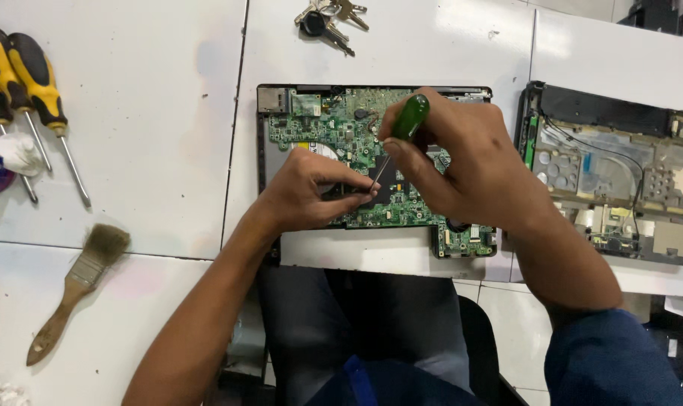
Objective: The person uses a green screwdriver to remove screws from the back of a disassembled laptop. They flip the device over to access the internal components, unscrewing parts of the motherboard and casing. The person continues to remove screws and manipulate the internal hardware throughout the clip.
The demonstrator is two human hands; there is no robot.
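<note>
The right hand (462, 165) is gripping a green-handled screwdriver (409, 119), its fingers closed around the handle, and the thin shaft is slanting down and left toward the board (334, 124). The left hand (311, 192) is resting on the board just beside the tip, its fingers pinched together near the shaft; whether that grip is holding anything small, I cannot tell. The green board is sitting in a dark laptop shell at the middle of the white tabletop (131, 150), close to the near edge. To the right, a second shell (612, 177), opened, is lying with a black wire looping across it. At the far edge, a bunch of keys (330, 19) is lying above the board. On the far left, three yellow-and-black screwdrivers (33, 75) are lying side by side, with a white rag (14, 154) touching their shafts. Nearer on the left, a wooden-handled brush (78, 282) is lying at a slant, bristles pointing away.
</note>
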